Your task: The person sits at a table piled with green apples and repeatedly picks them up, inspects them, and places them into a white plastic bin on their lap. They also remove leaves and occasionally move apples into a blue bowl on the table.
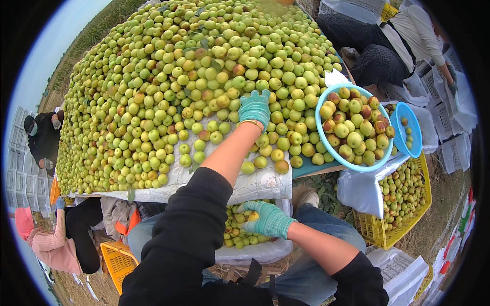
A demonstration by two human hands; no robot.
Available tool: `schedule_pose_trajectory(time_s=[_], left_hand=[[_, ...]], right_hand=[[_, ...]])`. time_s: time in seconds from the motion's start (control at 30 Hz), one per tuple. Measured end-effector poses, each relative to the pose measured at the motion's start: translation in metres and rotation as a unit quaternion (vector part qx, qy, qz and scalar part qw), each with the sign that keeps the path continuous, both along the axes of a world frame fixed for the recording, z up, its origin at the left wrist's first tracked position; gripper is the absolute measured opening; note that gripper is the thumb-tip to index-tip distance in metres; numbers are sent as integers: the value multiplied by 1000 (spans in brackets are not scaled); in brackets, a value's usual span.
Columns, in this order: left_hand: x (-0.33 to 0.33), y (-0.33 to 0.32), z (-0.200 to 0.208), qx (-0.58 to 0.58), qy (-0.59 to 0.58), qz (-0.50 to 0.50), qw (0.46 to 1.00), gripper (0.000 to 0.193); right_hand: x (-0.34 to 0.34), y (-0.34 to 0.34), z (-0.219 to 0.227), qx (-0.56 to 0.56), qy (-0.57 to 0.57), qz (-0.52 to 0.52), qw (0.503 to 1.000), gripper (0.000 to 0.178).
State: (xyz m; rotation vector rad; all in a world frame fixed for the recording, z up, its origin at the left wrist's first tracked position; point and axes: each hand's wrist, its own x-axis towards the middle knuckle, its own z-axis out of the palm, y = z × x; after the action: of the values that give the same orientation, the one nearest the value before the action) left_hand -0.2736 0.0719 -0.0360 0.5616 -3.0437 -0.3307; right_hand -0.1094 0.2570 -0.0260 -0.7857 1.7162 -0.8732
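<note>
A big heap of green jujubes (143,107), many with red-brown patches, covers the table in front of me. My left hand (254,110), in a green knitted glove, reaches out onto the heap. Its fingers are spread over the fruit and touch it; whether one lies beneath them is hidden. Lower down, my right hand (269,219), gloved alike, is closed around a yellowish jujube (253,216). That hand hovers above a lined crate (275,251) of jujubes between my knees, just below the table edge.
A light-blue basin (322,133) full of redder jujubes stands at the table's right corner. Beside it are a smaller blue basin (416,133) and a yellow crate (371,230) of fruit. Other people sit at left (58,239) and upper right (393,46). An orange crate (118,262) stands left.
</note>
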Motion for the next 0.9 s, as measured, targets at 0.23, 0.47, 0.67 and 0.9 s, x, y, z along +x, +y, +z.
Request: schedule_pose_trajectory(time_s=[0.23, 0.47, 0.67, 0.9], left_hand=[[78, -22, -25, 162, 38, -45, 985, 30], [54, -138, -26, 126, 295, 123, 939, 29], [36, -160, -22, 345, 95, 113, 927, 59], [59, -114, -2, 126, -149, -147, 970, 69]], right_hand=[[-4, -1, -11, -3, -34, -10, 999, 51], [-8, -3, 2, 7, -83, -62, 995, 47], [-7, -7, 4, -10, -61, -68, 996, 44], [-8, -10, -4, 3, -92, -68, 993, 45]])
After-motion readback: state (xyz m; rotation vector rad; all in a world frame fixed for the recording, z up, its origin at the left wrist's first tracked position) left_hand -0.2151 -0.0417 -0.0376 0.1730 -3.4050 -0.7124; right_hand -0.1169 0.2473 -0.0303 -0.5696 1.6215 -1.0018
